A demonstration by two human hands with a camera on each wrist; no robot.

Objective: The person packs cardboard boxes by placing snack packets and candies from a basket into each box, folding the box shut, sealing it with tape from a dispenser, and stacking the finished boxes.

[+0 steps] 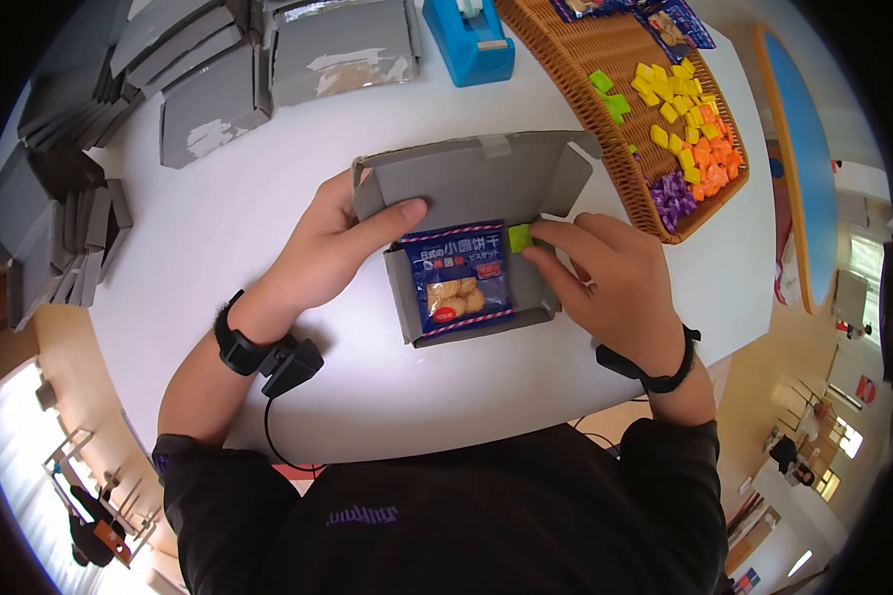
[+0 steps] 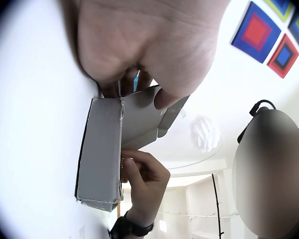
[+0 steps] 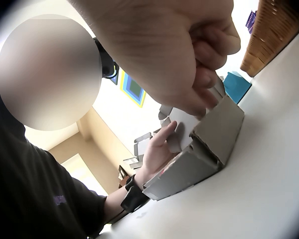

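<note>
A small grey cardboard box [image 1: 402, 297] lies on the white table with its lid [image 1: 476, 183] raised. Inside, a blue packet of round biscuits [image 1: 456, 280] fills the left and middle of the box. My left hand [image 1: 322, 248] grips the lid's left side, thumb on the inner face and fingers behind it. Between thumb and forefinger, my right hand [image 1: 615, 268] pinches a small green-wrapped sweet [image 1: 520, 238] over the box's right part, beside the packet. In the right wrist view, the right fingers reach down inside the box wall [image 3: 222, 129], and the sweet is hidden there.
A wicker basket [image 1: 615, 169] at the right holds yellow, orange, purple and green sweets plus blue packets. Behind the box stands a blue tape dispenser [image 1: 469, 45]. Grey boxes [image 1: 342, 50] are stacked at the back left, with more boxes [image 1: 55, 228] at the left edge.
</note>
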